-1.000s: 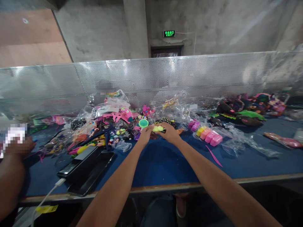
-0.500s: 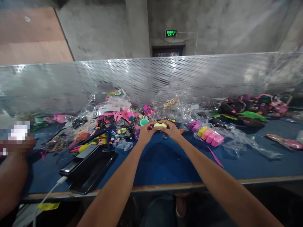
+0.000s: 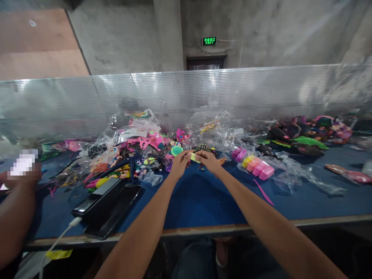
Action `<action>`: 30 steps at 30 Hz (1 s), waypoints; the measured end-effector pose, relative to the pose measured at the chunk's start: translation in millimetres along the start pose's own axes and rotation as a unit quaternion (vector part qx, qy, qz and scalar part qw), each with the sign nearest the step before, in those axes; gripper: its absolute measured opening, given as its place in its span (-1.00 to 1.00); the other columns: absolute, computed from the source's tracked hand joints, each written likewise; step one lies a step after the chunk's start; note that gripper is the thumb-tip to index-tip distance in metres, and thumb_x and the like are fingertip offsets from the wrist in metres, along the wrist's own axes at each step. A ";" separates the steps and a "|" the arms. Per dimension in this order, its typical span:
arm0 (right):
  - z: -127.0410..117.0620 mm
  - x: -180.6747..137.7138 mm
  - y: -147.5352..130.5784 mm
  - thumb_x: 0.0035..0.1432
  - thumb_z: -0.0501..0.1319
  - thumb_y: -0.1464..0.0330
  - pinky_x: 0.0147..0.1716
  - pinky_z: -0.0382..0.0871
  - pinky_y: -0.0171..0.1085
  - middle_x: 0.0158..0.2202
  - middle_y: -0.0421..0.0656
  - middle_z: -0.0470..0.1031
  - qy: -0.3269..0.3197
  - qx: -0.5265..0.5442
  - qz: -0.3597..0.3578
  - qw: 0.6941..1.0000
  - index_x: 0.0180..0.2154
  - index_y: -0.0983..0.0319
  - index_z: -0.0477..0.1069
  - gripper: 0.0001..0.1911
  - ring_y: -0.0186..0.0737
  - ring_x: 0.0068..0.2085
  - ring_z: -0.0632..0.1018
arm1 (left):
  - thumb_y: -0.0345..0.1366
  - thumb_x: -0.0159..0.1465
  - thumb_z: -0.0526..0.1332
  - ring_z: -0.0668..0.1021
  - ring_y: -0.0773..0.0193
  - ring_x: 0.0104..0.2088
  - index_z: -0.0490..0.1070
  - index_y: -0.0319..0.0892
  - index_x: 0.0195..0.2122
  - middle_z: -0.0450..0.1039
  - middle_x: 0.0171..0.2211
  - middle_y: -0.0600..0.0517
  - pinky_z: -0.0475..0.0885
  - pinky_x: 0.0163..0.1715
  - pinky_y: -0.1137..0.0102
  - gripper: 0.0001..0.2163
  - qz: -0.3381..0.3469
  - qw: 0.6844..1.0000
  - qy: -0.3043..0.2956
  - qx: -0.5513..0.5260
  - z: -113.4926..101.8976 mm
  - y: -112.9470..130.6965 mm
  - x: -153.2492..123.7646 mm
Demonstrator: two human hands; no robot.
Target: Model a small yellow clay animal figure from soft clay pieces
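The left hand [image 3: 179, 163] and the right hand [image 3: 209, 159] meet near the middle of the frame, their fingertips closed on a small pale yellow lump [image 3: 193, 157], which they grip between them above the blue table [image 3: 200, 205]. The fingers cover part of the lump, so its full shape cannot be told.

Just left of and above the left hand is a round green dish [image 3: 176, 150]; behind the right hand lies a black, yellow-dotted piece [image 3: 203, 148]. Right of centre, a row of yellow, orange and pink blocks [image 3: 258, 167] sits near clear plastic wrap [image 3: 305, 176], with a thin pink strip [image 3: 263, 192] below it.

At lower left, a black phone [image 3: 116, 211] lies beside a dark box [image 3: 97, 197] with a white cable [image 3: 58, 237] plugged in. Another person's forearm [image 3: 17, 211] enters at the left edge. A perforated metal panel [image 3: 255, 93] spans the frame behind the table.
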State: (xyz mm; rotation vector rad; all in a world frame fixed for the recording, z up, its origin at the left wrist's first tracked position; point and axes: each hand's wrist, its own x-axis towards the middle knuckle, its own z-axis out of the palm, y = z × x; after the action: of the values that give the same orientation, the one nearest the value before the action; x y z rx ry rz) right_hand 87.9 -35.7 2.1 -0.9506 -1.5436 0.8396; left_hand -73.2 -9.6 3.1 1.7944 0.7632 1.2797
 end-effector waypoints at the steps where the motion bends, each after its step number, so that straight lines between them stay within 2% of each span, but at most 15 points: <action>1: 0.1 0.1 0.3 -0.01 0.23 0.07 -0.52 0.40 -0.37 -0.40 -0.20 0.41 0.006 0.002 0.000 1.000 -0.28 0.25 0.44 -0.61 -0.31 -0.39 0.44 | -0.04 0.15 0.19 0.43 0.36 -0.49 0.42 -0.20 -0.06 0.44 -0.36 0.00 0.35 -0.57 0.50 -0.59 0.006 1.000 -0.007 -0.002 0.4 0.7 -0.4; 4: 0.2 0.4 0.8 -0.03 0.23 0.06 -0.53 0.38 -0.38 -0.42 -0.21 0.39 0.015 0.013 0.012 1.000 -0.29 0.24 0.43 -0.61 -0.29 -0.38 0.44 | -0.12 0.09 0.27 0.42 0.38 -0.47 0.38 -0.21 -0.02 0.45 -0.25 -0.03 0.35 -0.55 0.50 -0.55 0.024 0.999 -0.019 0.012 1.5 1.8 -1.0; 11: -1.3 0.5 0.8 0.01 0.21 0.05 -0.55 0.36 -0.39 -0.50 -0.24 0.36 -0.001 -0.002 0.019 1.000 -0.33 0.24 0.43 -0.62 -0.36 -0.48 0.39 | -0.16 0.08 0.28 0.43 0.39 -0.47 0.36 -0.21 -0.02 0.48 -0.19 -0.07 0.36 -0.49 0.47 -0.56 0.031 0.999 -0.028 0.032 1.4 -2.2 -0.6; 14: -0.9 0.4 1.1 0.01 0.22 0.05 -0.56 0.36 -0.39 -0.49 -0.24 0.37 0.002 -0.002 0.016 1.000 -0.32 0.24 0.43 -0.62 -0.36 -0.49 0.39 | -0.16 0.07 0.28 0.44 0.39 -0.48 0.34 -0.21 -0.02 0.46 -0.17 -0.07 0.36 -0.52 0.48 -0.55 0.023 0.999 -0.034 0.018 1.5 -2.4 -0.9; 19: 0.3 1.3 2.0 0.04 0.17 0.02 -0.59 0.37 -0.38 -0.48 -0.21 0.38 0.017 -0.002 0.025 1.000 -0.29 0.22 0.46 -0.59 -0.32 -0.47 0.42 | -0.12 0.08 0.27 0.46 0.37 -0.52 0.32 -0.21 -0.02 0.46 -0.25 -0.06 0.37 -0.60 0.48 -0.54 -0.016 0.999 -0.030 -0.019 1.7 -1.6 0.0; 23: 0.2 1.1 1.9 0.03 0.19 0.05 -0.59 0.38 -0.36 -0.39 -0.18 0.45 0.009 0.014 0.044 0.999 -0.16 0.21 0.46 -0.56 -0.31 -0.44 0.44 | -0.13 0.07 0.28 0.47 0.37 -0.52 0.34 -0.22 -0.05 0.46 -0.28 -0.05 0.37 -0.60 0.48 -0.55 -0.037 0.999 -0.008 -0.034 2.0 -1.6 1.1; 26: 0.2 -0.2 0.2 -0.01 0.25 0.10 -0.59 0.36 -0.41 -0.32 -0.17 0.48 -0.004 -0.006 0.028 1.000 -0.11 0.21 0.45 -0.55 -0.34 -0.43 0.44 | -0.14 0.08 0.26 0.46 0.37 -0.52 0.37 -0.21 -0.06 0.46 -0.27 -0.04 0.37 -0.61 0.49 -0.58 -0.040 0.998 -0.011 -0.040 2.1 -1.4 1.0; 30: -0.1 -1.5 -3.1 0.01 0.24 0.12 -0.59 0.35 -0.42 -0.36 -0.19 0.47 -0.011 -0.023 0.015 1.000 -0.13 0.24 0.47 -0.57 -0.38 -0.48 0.40 | -0.14 0.10 0.23 0.45 0.38 -0.54 0.40 -0.21 -0.07 0.47 -0.30 -0.03 0.34 -0.62 0.48 -0.61 -0.033 0.999 -0.008 -0.037 1.8 -1.9 1.3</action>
State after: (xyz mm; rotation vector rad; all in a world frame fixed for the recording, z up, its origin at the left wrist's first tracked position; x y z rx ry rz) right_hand 87.7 -38.4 4.2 -1.0043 -1.5766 0.8406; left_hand -71.1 -8.0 1.8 1.7036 0.7507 1.2337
